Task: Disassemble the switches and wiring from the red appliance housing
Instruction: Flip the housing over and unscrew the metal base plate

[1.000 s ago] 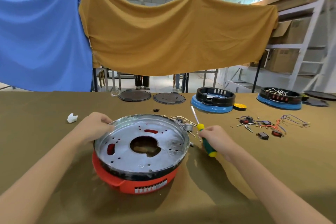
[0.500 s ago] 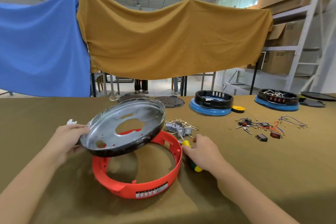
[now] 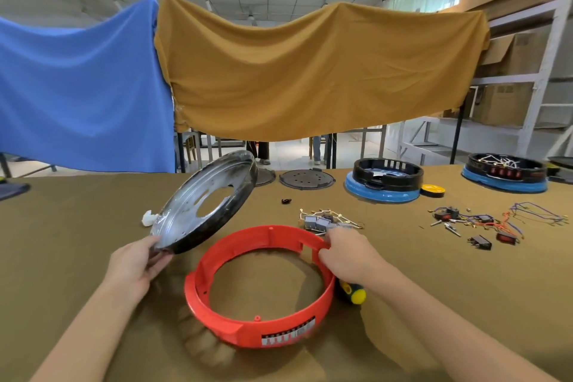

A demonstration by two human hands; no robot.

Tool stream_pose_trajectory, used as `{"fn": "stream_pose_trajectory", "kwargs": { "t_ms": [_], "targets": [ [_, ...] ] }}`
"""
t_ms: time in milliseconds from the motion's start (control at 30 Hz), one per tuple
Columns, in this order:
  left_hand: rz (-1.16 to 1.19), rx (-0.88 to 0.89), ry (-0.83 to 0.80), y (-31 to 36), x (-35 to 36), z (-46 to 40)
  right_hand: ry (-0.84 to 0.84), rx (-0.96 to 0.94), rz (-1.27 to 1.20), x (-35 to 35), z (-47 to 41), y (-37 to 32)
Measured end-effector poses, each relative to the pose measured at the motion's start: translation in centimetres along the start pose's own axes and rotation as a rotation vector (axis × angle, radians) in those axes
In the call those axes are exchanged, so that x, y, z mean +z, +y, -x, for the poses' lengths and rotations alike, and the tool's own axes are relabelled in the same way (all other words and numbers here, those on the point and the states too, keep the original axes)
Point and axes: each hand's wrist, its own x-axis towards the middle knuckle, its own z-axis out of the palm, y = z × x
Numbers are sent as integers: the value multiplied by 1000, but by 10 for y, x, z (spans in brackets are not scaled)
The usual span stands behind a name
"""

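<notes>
Surface point(image 3: 465, 304), covered in olive-brown cloth, fills the lower half of the head view. Behind it hang an ochre cloth point(image 3: 310, 71) and a blue cloth point(image 3: 80, 87), side by side.

Red housing ring point(image 3: 263, 329) lies flat on the surface, near centre, open through the middle so the cloth shows inside; barcode label on its near wall.

Metal pan point(image 3: 204, 205), silver inside with a black rim and a large central hole, is lifted clear of the ring, tilted steeply, its upper edge away from the viewer. Left of the ring, no contact with it.

Left hand point(image 3: 136, 267) grips the pan's lowest edge, thumb on the silver face, fingers curled under the black rim.

Right hand point(image 3: 347, 254) sits at the ring's far right rim, fingers curled over the wall beside a notch. A screwdriver handle point(image 3: 352, 291), black with a yellow end, sticks out beneath the palm; whether the hand also holds it cannot be told.

Far side: two blue-and-black appliance bases point(image 3: 384, 186) point(image 3: 505, 177), a dark perforated disc point(image 3: 307, 180).

Just beyond the ring: grey switch blocks with pale wiring point(image 3: 325, 222). Right, well apart: loose switches and coloured wires point(image 3: 483, 223).

Small white scrap point(image 3: 148, 218) beside the pan.
</notes>
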Motion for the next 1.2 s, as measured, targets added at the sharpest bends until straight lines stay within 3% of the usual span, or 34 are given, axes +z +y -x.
{"fn": "stream_pose_trajectory", "kwargs": {
  "t_ms": [233,433,767,967,1067,1200],
  "targets": [
    [70,50,95,-1,-2,-7,254,17,-348,-16,-26,8],
    [46,69,93,-5,-3,-11,442,274,-422,-17,-59,32],
    [-159,129,129,-20,3,-21,463,542,-472,1,-85,57],
    [-364,187,116,-24,5,-16,449,565,-489,9,-81,69],
    [-695,312,133,-23,7,-6,464,530,-570,9,-72,65],
    [-955,396,35,-23,13,9,436,370,-644,14,-46,53]
  ]
}}
